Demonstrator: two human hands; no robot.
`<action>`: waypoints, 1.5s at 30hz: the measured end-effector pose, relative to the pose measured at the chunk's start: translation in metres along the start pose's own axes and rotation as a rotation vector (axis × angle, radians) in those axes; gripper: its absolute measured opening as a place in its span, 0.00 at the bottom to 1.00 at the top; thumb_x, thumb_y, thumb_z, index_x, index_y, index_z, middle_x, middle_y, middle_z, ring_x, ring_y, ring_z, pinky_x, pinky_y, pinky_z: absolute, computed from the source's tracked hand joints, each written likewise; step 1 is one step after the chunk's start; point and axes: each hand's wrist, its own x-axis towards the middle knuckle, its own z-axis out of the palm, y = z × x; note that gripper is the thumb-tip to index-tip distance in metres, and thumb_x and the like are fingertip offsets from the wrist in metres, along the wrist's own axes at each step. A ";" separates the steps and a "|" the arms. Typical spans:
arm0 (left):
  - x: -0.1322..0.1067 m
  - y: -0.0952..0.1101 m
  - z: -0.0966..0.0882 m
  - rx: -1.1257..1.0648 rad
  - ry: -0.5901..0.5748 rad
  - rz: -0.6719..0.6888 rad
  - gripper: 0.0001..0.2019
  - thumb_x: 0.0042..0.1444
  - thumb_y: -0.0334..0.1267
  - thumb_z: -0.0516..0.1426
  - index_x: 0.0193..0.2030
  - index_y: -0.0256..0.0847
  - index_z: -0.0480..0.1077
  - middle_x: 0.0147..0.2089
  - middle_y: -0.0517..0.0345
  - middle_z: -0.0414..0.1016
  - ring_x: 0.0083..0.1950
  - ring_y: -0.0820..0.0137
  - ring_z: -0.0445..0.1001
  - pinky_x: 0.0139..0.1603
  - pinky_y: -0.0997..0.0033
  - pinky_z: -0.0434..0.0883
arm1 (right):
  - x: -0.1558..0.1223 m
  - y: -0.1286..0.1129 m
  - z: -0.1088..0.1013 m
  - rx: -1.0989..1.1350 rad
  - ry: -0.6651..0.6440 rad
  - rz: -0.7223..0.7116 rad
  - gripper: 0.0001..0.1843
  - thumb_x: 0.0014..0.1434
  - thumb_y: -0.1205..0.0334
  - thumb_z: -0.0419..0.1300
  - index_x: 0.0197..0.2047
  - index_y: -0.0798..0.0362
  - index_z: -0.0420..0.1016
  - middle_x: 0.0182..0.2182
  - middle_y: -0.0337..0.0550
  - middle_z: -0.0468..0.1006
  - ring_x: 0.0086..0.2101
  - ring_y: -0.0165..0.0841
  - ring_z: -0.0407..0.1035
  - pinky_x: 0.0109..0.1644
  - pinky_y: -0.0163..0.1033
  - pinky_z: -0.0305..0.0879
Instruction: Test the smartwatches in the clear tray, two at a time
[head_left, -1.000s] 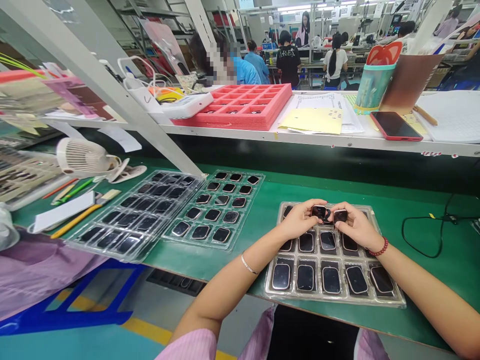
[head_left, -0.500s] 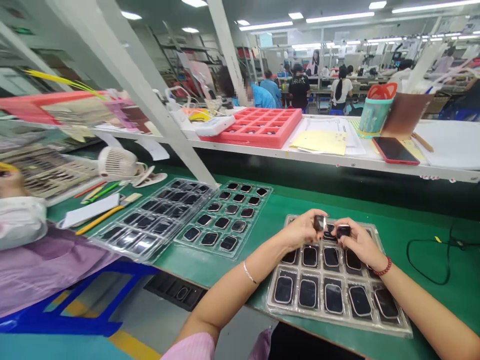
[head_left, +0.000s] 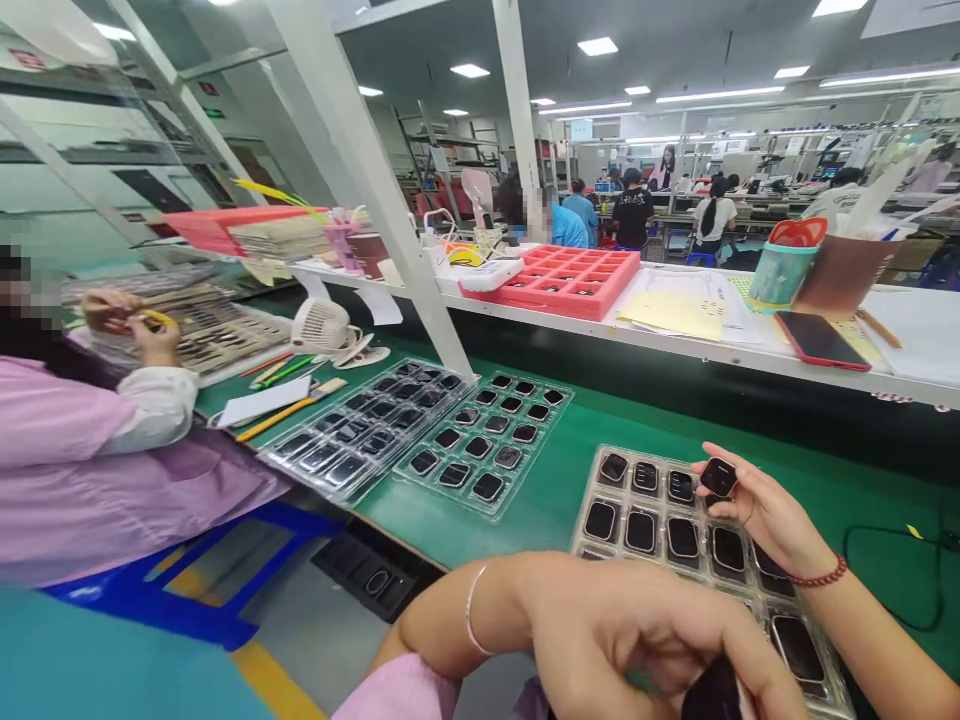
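My left hand (head_left: pixel 645 640) is raised close to the camera at the bottom of the view, fingers curled round a small dark watch body (head_left: pixel 712 692). My right hand (head_left: pixel 761 510) hovers over the far right of a clear tray (head_left: pixel 592 510) of dark watch bodies and pinches another watch body (head_left: pixel 718 477) between its fingertips. The tray lies on the green bench mat (head_left: pixel 570 460) in front of me.
Two more clear trays (head_left: pixel 487 440) (head_left: pixel 360 430) of watch bodies lie to the left. A co-worker in pink (head_left: pixel 90 450) sits at the left. A white shelf holds a red foam tray (head_left: pixel 570 280), papers, a red phone (head_left: pixel 821 340) and a cup. A white post (head_left: pixel 390 200) slants across.
My left hand has lifted its watch body off the tray and drawn it towards the camera. The right hand stays over the tray. The view has tilted up and turned left.
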 end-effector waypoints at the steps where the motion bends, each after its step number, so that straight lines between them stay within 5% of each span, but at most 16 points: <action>1: -0.005 0.003 -0.002 0.035 0.074 -0.006 0.16 0.45 0.39 0.61 0.42 0.37 0.71 0.34 0.54 0.69 0.29 0.74 0.71 0.26 0.78 0.67 | -0.008 -0.013 0.009 0.028 -0.013 0.006 0.21 0.62 0.50 0.55 0.56 0.47 0.69 0.49 0.51 0.73 0.41 0.40 0.72 0.38 0.44 0.74; 6: -0.011 0.008 -0.054 0.271 0.616 0.209 0.22 0.42 0.24 0.58 0.47 0.41 0.66 0.33 0.60 0.70 0.28 0.78 0.69 0.28 0.80 0.66 | -0.067 -0.069 0.069 0.144 -0.220 -0.021 0.21 0.52 0.47 0.67 0.45 0.47 0.72 0.43 0.46 0.72 0.35 0.35 0.72 0.30 0.35 0.71; 10: -0.003 -0.014 -0.105 0.301 0.836 0.110 0.27 0.40 0.23 0.56 0.50 0.41 0.62 0.38 0.58 0.71 0.29 0.79 0.68 0.26 0.81 0.61 | -0.102 -0.085 0.105 0.221 -0.351 0.071 0.26 0.43 0.46 0.72 0.42 0.50 0.72 0.36 0.43 0.73 0.29 0.26 0.67 0.30 0.28 0.63; 13: -0.002 -0.029 -0.116 0.321 0.822 0.027 0.27 0.41 0.25 0.55 0.52 0.41 0.61 0.39 0.58 0.71 0.30 0.78 0.70 0.27 0.79 0.60 | -0.112 -0.091 0.115 0.206 -0.302 0.101 0.25 0.42 0.47 0.73 0.39 0.51 0.74 0.35 0.43 0.73 0.31 0.27 0.67 0.33 0.30 0.62; 19: 0.004 -0.028 -0.101 0.399 0.894 0.008 0.19 0.50 0.36 0.59 0.49 0.38 0.62 0.37 0.58 0.71 0.27 0.79 0.69 0.25 0.79 0.58 | -0.115 -0.090 0.115 0.280 -0.343 0.158 0.23 0.44 0.49 0.73 0.39 0.52 0.72 0.31 0.43 0.75 0.29 0.28 0.70 0.31 0.29 0.64; 24: 0.010 -0.023 -0.090 0.459 0.911 0.022 0.18 0.48 0.33 0.59 0.47 0.37 0.64 0.35 0.58 0.72 0.28 0.78 0.70 0.25 0.79 0.60 | -0.084 -0.077 0.079 0.111 -0.131 0.013 0.23 0.56 0.46 0.62 0.49 0.52 0.71 0.45 0.53 0.76 0.28 0.31 0.74 0.24 0.32 0.69; 27: 0.011 -0.022 -0.082 0.457 0.882 0.035 0.22 0.45 0.27 0.58 0.50 0.39 0.64 0.40 0.57 0.72 0.35 0.73 0.74 0.28 0.79 0.63 | -0.058 -0.060 0.049 -0.011 -0.010 0.016 0.25 0.55 0.54 0.64 0.55 0.50 0.68 0.51 0.54 0.74 0.34 0.33 0.75 0.28 0.33 0.72; 33: 0.011 -0.029 -0.077 0.447 0.827 0.062 0.21 0.48 0.28 0.58 0.51 0.39 0.65 0.43 0.54 0.73 0.40 0.68 0.77 0.31 0.76 0.66 | -0.048 -0.034 0.022 -0.164 0.023 -0.035 0.23 0.56 0.59 0.62 0.55 0.49 0.68 0.50 0.50 0.75 0.36 0.33 0.73 0.31 0.35 0.72; 38: 0.017 -0.037 -0.082 0.515 0.793 0.084 0.14 0.57 0.41 0.56 0.47 0.36 0.69 0.38 0.51 0.75 0.30 0.72 0.75 0.24 0.78 0.63 | -0.045 -0.029 0.025 -0.215 0.021 -0.077 0.14 0.60 0.56 0.59 0.48 0.52 0.72 0.40 0.47 0.78 0.27 0.29 0.70 0.28 0.33 0.68; 41: 0.019 -0.031 -0.076 0.452 0.726 0.095 0.18 0.54 0.41 0.60 0.51 0.37 0.67 0.38 0.51 0.75 0.30 0.73 0.75 0.23 0.80 0.63 | -0.048 -0.033 0.030 -0.232 0.025 -0.070 0.15 0.58 0.56 0.61 0.47 0.51 0.72 0.36 0.44 0.77 0.25 0.27 0.68 0.27 0.32 0.66; 45: -0.009 -0.013 -0.045 0.195 0.484 0.140 0.30 0.47 0.36 0.66 0.57 0.45 0.62 0.45 0.50 0.74 0.33 0.71 0.78 0.25 0.81 0.67 | -0.085 -0.051 0.028 -0.067 -0.072 -0.094 0.32 0.53 0.55 0.67 0.59 0.41 0.62 0.46 0.46 0.73 0.26 0.28 0.68 0.26 0.34 0.68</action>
